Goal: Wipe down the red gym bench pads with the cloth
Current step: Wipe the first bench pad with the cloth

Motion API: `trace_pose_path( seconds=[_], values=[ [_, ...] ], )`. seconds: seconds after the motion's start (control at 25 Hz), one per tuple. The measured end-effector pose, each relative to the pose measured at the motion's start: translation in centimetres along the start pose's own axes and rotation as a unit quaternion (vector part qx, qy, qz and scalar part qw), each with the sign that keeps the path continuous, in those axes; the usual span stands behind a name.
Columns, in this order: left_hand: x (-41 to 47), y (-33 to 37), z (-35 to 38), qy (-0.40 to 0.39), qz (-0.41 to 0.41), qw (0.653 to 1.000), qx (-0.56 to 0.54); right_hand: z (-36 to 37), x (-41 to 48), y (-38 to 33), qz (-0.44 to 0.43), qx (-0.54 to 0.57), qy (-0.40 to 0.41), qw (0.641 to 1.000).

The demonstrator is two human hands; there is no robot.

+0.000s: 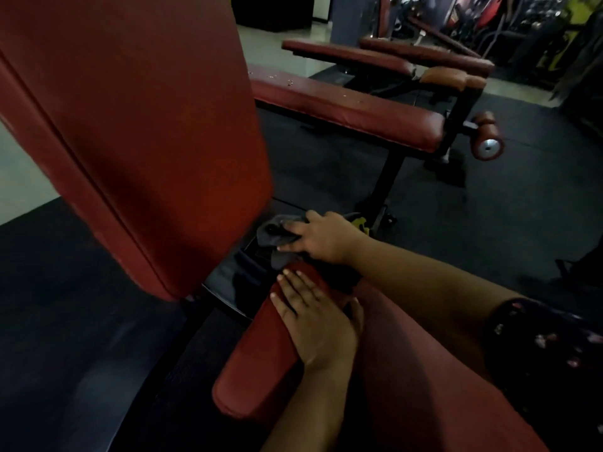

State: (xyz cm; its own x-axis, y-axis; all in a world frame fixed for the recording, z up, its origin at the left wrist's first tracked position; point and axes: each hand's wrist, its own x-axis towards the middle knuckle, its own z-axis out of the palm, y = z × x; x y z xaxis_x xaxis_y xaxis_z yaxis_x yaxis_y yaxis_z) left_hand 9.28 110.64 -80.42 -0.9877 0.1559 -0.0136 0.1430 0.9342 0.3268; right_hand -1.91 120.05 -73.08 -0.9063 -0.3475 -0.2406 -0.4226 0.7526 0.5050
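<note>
Close up, a red gym bench fills the left and lower part of the frame. Its tall backrest pad (140, 125) stands tilted across the upper left. Its seat pad (261, 363) runs from the bottom centre up toward the middle. Between the two pads sits a strip of black metal frame (225, 282).

The person's right hand (316, 238) reaches in from the right, near the middle of the frame, just past the top end of the seat pad. Its fingers (288, 228) are spread and mostly straight, lying on top of a bunched grey cloth (272, 234) and pressing it down into the gap by the foot of the backrest. Whether the thumb hooks under the cloth cannot be told. The right forearm ends in a dark floral sleeve (535, 334) at the right edge.

The left hand (315, 321) lies palm down on the upper end of the seat pad, just below the cloth. Its fingers (293, 287) are straight and relaxed, flat on the red surface, holding nothing.

Something yellow (360, 221) shows just behind the right hand; it is too dark to identify. In the upper right stand more red benches (346, 107) on a black floor mat (326, 171), one with a round red foot roller (487, 148).
</note>
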Motion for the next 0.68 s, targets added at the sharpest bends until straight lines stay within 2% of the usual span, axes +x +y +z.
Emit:
trace_pose_path(
  seconds=[0.12, 0.16, 0.28, 0.32, 0.36, 0.48, 0.6, 0.68],
  values=[
    [0.3, 0.4, 0.0, -0.012, -0.010, 1.000, 0.009, 0.3, 0.8, 1.0, 0.090, -0.010, -0.019, 0.996],
    [0.4, 0.5, -0.1, -0.016, -0.008, 1.000, 0.014, 0.1, 0.9, 1.1, 0.089, -0.013, -0.021, 0.996],
    [0.5, 0.5, -0.3, -0.042, -0.008, 0.999, 0.018, 0.0, 0.9, 0.8, -0.042, -0.036, -0.003, 0.998],
    [0.5, 0.5, -0.5, -0.046, -0.008, 0.999, 0.013, 0.2, 0.9, 1.0, -0.056, -0.041, -0.003, 0.998],
    [0.5, 0.5, -0.4, -0.046, -0.005, 0.999, 0.009, 0.5, 0.9, 1.5, -0.034, -0.034, -0.011, 0.999],
    [0.4, 0.1, -0.3, -0.024, 0.005, 1.000, 0.000, 0.9, 1.9, 2.5, 0.101, -0.003, -0.042, 0.994],
    [0.7, -0.1, 0.0, -0.033, 0.083, 0.996, -0.004, 1.0, 2.9, 1.4, 0.056, -0.011, -0.039, 0.998],
    [0.9, 0.0, -0.2, -0.054, 0.123, 0.991, -0.008, 1.8, 2.7, 1.6, 0.080, 0.018, -0.032, 0.996]
  ],
)
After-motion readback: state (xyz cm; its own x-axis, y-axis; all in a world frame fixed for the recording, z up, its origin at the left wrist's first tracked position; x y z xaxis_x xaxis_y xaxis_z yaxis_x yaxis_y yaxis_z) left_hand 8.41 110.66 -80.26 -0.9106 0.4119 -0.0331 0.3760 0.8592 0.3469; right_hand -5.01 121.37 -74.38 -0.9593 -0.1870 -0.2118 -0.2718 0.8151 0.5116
